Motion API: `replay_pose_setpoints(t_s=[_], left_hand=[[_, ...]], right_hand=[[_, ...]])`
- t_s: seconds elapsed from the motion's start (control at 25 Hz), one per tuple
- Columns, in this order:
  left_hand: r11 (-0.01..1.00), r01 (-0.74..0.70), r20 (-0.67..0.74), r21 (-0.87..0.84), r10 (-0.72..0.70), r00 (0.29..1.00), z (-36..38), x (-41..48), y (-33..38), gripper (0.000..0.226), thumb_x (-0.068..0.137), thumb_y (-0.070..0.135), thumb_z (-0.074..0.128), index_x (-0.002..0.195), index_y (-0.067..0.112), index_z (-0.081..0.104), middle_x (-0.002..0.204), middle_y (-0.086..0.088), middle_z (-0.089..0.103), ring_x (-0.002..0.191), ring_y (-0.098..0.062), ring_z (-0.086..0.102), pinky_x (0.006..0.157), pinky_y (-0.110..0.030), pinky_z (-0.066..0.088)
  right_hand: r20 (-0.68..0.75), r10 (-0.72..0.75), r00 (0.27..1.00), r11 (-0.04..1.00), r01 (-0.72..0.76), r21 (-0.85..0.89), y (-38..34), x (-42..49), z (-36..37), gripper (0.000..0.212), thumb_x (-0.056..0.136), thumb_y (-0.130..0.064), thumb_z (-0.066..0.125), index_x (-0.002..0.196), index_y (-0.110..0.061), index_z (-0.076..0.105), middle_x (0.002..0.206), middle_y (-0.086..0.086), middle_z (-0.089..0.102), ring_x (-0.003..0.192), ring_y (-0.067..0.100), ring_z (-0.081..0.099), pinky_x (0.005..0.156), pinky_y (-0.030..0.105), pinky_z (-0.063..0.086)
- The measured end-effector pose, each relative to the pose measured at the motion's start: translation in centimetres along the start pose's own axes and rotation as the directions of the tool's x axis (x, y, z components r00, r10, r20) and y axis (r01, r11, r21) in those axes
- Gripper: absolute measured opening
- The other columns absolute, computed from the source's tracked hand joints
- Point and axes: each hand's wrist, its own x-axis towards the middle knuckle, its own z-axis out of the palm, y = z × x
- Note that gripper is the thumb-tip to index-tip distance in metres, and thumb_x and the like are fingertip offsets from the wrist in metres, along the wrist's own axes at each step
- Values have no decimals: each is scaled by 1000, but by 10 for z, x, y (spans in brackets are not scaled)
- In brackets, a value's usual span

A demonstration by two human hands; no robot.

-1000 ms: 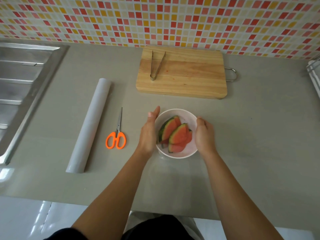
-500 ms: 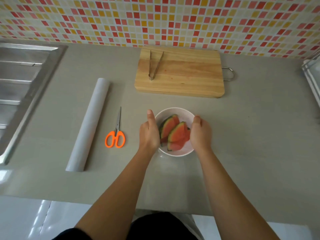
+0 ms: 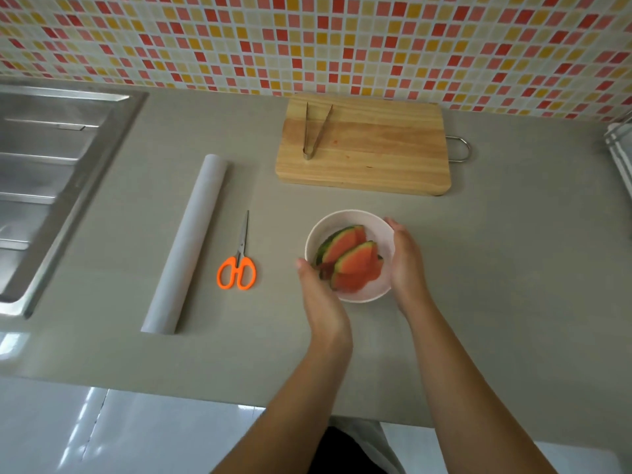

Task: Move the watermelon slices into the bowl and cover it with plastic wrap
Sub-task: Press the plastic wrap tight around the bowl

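Note:
A white bowl [image 3: 337,217] stands on the grey counter and holds several red watermelon slices [image 3: 355,261] with green rind. A faint hazy film seems to lie over the bowl's top. My left hand [image 3: 321,299] presses flat against the bowl's near-left side, fingers straight. The bowl's right side is cupped by my right hand [image 3: 407,265], thumb up by the rim. A white roll of plastic wrap [image 3: 188,241] lies to the left, well apart from both hands.
Orange-handled scissors [image 3: 237,265] lie between the roll and the bowl. Behind the bowl is a wooden cutting board [image 3: 376,155] with metal tongs [image 3: 314,131] on it. A steel sink [image 3: 44,172] fills the left; a rack's edge [image 3: 620,155] shows far right.
My left hand has slid from the bowl's left side round to its near-left edge. My right hand has stayed against the right side. The bowl has not moved.

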Motion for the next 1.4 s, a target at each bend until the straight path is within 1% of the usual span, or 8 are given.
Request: replay_pose_setpoints(t_s=[0.2,0.36,0.6,0.76,0.96,1.08,1.2,1.4], left_hand=[[989,-148,100,24,145,984,-27,68,45,60,101,46,8,151,14,15,159,-1,17,145,-12,16,118,-29,11],[978,-140,202,154,108,973,-32,77,36,59,101,47,11,145,16,35,148,1,40,133,-10,39,99,-21,34],[967,-80,227,242,24,974,-14,84,26,67,94,61,19,106,19,70,101,-11,73,97,-24,69,86,-39,54],[963,-80,193,256,30,981,-16,83,23,66,93,63,18,102,26,73,105,-10,73,100,-24,68,94,-44,51],[909,-183,101,374,156,983,-24,78,35,69,93,64,9,144,27,37,151,6,37,139,-11,32,117,-35,21],[987,-28,-143,156,51,988,-31,47,14,59,95,60,19,120,30,63,130,6,61,129,-16,47,111,-34,30],[990,-10,-42,140,16,999,-20,24,15,63,92,61,17,80,35,74,90,11,74,107,-15,61,95,-31,41],[993,-75,92,87,67,993,-25,69,38,66,99,53,7,147,17,32,153,-1,33,141,-14,30,116,-30,18]], right_hand=[[-229,-100,968,950,25,-312,10,-15,-17,55,96,-51,17,104,-16,58,97,-3,57,92,16,49,82,28,33],[-11,-213,977,968,210,-138,4,9,-17,48,95,-43,22,127,-21,50,131,-4,52,121,7,44,100,25,31],[161,-102,982,979,70,191,13,22,5,52,85,-60,26,97,-32,69,105,6,69,102,24,64,94,40,48],[139,-99,985,971,66,231,13,20,7,53,95,-53,19,100,-29,66,105,9,68,101,25,63,94,41,48],[238,-131,962,983,95,159,11,15,-13,61,94,-54,17,131,-16,46,123,-3,54,115,15,51,100,30,36],[277,-135,951,984,96,149,13,7,-23,66,91,-59,9,130,-21,46,133,-4,52,128,17,45,106,25,34],[279,-121,953,993,112,46,16,-3,-23,99,70,-85,16,133,-15,48,132,5,55,126,18,48,107,32,36],[-43,-223,974,953,209,-218,18,-9,-23,67,85,-61,17,119,-17,54,111,-13,58,115,15,51,94,26,38]])
